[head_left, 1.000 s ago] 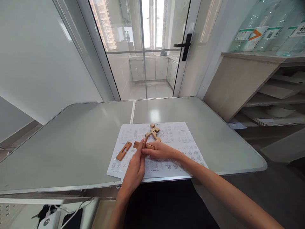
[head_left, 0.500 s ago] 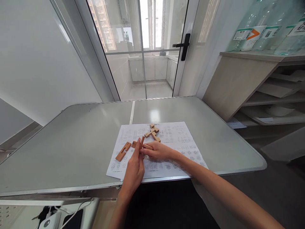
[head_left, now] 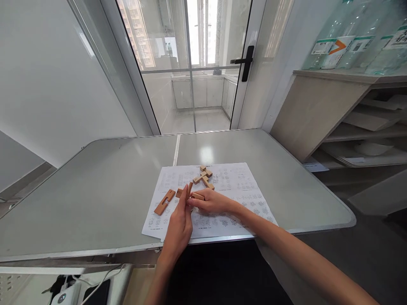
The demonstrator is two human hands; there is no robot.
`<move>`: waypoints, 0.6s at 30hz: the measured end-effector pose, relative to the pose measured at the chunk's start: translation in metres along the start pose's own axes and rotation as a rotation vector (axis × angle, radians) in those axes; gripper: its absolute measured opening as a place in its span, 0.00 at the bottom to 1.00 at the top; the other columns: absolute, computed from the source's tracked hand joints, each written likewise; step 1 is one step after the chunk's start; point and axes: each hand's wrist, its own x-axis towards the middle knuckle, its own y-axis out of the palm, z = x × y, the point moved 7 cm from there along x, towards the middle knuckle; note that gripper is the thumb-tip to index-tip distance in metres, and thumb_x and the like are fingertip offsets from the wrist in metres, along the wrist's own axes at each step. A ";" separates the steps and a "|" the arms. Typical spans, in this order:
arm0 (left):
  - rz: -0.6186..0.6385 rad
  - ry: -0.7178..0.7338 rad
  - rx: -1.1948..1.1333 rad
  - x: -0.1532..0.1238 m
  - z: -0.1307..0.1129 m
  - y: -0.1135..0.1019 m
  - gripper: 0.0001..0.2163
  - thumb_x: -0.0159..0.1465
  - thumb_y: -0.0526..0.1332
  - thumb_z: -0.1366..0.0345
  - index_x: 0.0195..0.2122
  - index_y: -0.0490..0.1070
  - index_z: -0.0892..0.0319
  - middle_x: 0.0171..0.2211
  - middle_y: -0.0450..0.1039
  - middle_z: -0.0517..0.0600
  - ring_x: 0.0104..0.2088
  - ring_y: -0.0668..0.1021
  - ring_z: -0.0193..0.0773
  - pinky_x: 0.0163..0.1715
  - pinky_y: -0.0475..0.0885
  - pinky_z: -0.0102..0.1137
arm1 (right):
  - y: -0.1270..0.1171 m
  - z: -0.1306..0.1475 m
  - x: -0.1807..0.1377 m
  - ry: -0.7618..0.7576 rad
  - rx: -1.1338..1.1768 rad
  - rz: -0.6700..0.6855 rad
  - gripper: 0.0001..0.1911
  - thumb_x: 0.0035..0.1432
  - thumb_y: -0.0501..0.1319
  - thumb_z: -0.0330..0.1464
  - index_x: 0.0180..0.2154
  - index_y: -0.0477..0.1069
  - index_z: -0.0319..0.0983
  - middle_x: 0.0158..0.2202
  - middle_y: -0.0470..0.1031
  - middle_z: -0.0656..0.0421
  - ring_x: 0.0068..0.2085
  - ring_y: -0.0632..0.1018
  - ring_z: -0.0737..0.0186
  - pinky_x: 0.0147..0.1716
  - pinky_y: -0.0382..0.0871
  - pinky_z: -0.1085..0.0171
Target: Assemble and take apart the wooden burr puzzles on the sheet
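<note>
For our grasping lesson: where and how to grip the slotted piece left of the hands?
Probably pinch the slotted piece across its long edges at the near end, from above and left: it lies flat, that end is solid; the left hand flanks its right.

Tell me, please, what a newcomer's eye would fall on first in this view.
Probably the two hands, meeting near the front of the table and holding brown wooden pieces over printed paper. To their left lies a slotted wooden piece, with pale wooden blocks beyond the hands. Next, perhaps, the black door handle ahead and the clear bottles atop the shelf at upper right.
</note>
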 end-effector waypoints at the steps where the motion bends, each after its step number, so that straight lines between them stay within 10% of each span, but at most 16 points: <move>1: -0.002 -0.003 0.002 0.000 0.000 0.000 0.26 0.79 0.47 0.59 0.77 0.48 0.44 0.75 0.57 0.48 0.74 0.61 0.44 0.73 0.60 0.45 | 0.000 0.000 0.000 -0.010 -0.003 0.000 0.28 0.70 0.58 0.49 0.27 0.46 0.43 0.24 0.53 0.67 0.26 0.56 0.68 0.26 0.53 0.65; 18: -0.058 0.003 -0.003 -0.001 0.006 -0.005 0.25 0.78 0.48 0.62 0.76 0.51 0.45 0.74 0.60 0.49 0.73 0.64 0.44 0.72 0.60 0.46 | 0.000 0.003 0.001 -0.027 -0.003 -0.003 0.25 0.68 0.62 0.48 0.27 0.55 0.42 0.25 0.55 0.68 0.26 0.58 0.69 0.26 0.51 0.65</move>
